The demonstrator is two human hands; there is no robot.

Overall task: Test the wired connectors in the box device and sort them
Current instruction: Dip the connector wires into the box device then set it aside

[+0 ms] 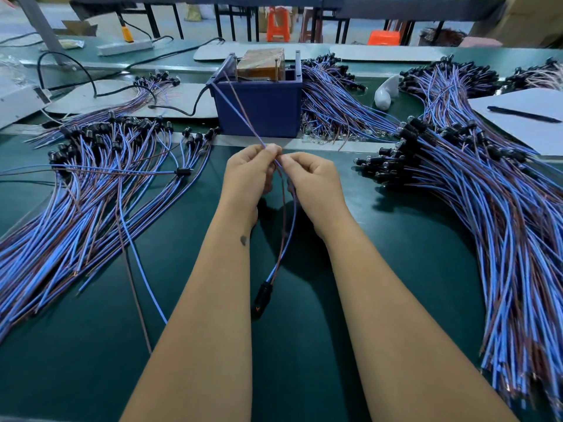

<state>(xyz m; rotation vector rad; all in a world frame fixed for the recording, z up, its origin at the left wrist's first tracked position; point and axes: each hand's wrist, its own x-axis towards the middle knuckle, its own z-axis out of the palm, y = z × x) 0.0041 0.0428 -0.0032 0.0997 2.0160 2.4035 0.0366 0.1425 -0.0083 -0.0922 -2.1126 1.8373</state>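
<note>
At the middle of the bench (335,300), our left hand (248,175) and right hand (313,181) meet fingertip to fingertip, each pinching the blue and brown leads of one wired connector (263,295). The fingers of both hands are curled in tight around the wires. The leads run up from our fingers to the blue box (262,105) standing toward the bench's far edge; below the hands they loop down to the black connector body, which hangs between our forearms and shows a small orange glow near its tip. A fanned pile of connectors (91,190) lies toward the left edge. A thicker pile (487,202) sprawls toward the right edge. A third heap (332,102) lies just right of the box. A pen (522,114) rests on a white sheet (518,132) at the far right.
</note>
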